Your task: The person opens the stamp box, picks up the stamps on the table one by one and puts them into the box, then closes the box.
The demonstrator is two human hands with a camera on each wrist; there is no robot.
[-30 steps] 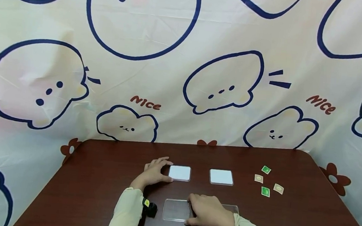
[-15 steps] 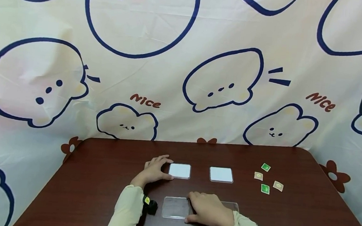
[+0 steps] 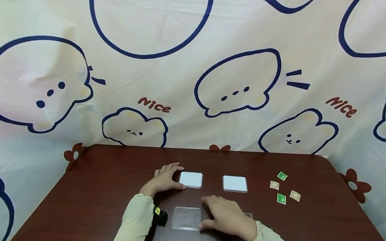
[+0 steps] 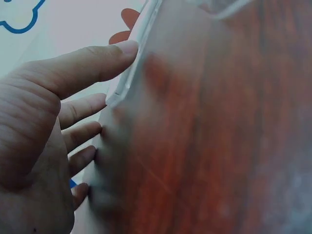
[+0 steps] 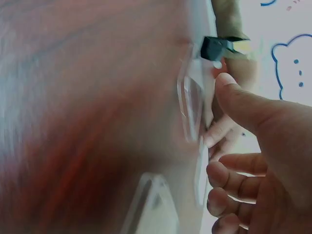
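Observation:
In the head view, my left hand (image 3: 164, 180) holds the left end of a flat clear case with a white face (image 3: 191, 179), thumb at its near edge and index finger at its far corner. The left wrist view shows the thumb along this case's edge (image 4: 134, 68). My right hand (image 3: 227, 217) is above the table between two transparent shallow cases, holding nothing, its fingers loosely bent. One transparent case (image 3: 186, 219) lies just left of its thumb. The other transparent case (image 3: 248, 215) is mostly hidden behind the right hand.
A second white-faced case (image 3: 235, 183) lies to the right of the held one. Several small green and beige square cards (image 3: 281, 199) are scattered on the right side of the brown table (image 3: 101, 204). A patterned cloth (image 3: 183, 77) hangs behind.
My right hand has come off the left transparent case and shifted slightly right and up, uncovering that case's right edge. The left hand stays at the white-faced case. The head view tilts slightly down.

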